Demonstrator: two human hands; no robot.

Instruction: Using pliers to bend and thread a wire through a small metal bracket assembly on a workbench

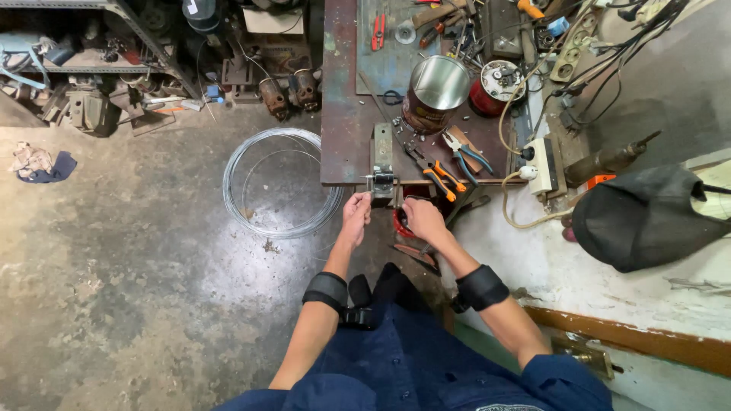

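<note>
A small bench vise (382,164) is fixed to the near edge of the rusty metal workbench (343,114). My left hand (355,215) is closed near the left end of the vise's handle bar, fingers pinched on something thin that I cannot make out. My right hand (423,221) is just below the bench edge to the right of the vise, fingers curled over a red round object (399,223); what it grips is hidden. Both forearms wear black bands.
A coil of steel wire (280,183) lies on the concrete floor left of the bench. On the bench are orange-handled pliers (440,175), blue-handled pliers (466,156), a shiny tin can (435,91) and a power strip (544,164). A black bag (647,217) hangs at right.
</note>
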